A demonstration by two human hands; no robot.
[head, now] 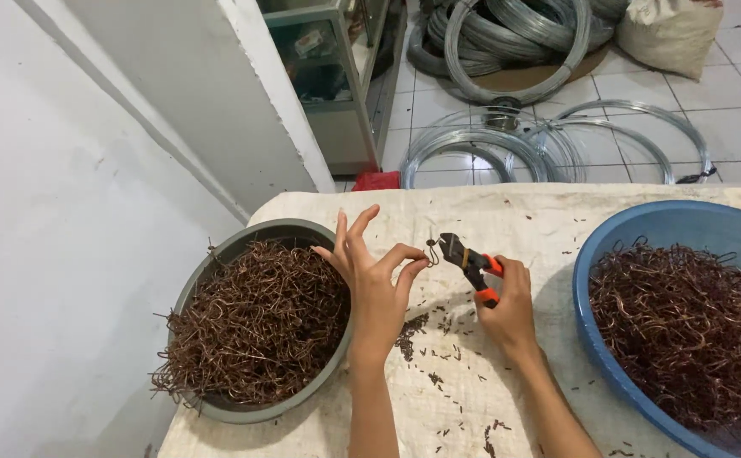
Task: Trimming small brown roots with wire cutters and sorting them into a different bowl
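At the cloth-covered table (557, 222) the person's left hand (376, 288) pinches a small bent wire hook (430, 247) between thumb and forefinger, the other fingers spread and lifted. The hook hangs in the air above the cloth, between the two basins. The right hand (510, 309) is clenched around the orange handles of a pair of cutting pliers (465, 260), whose dark nose is right at the hook, touching it as far as I can see. To the left sits a grey-green basin (243, 413) heaped with rusty brown wire hooks (260, 326), the left wrist just beside its rim. To the right a blue basin (620, 233) holds another tangle of brown wire (693, 326). Dark wire clippings (438, 339) lie scattered on the cloth beneath the hands. Behind the table, coils of silvery wire (506, 140) lie on the tiled floor
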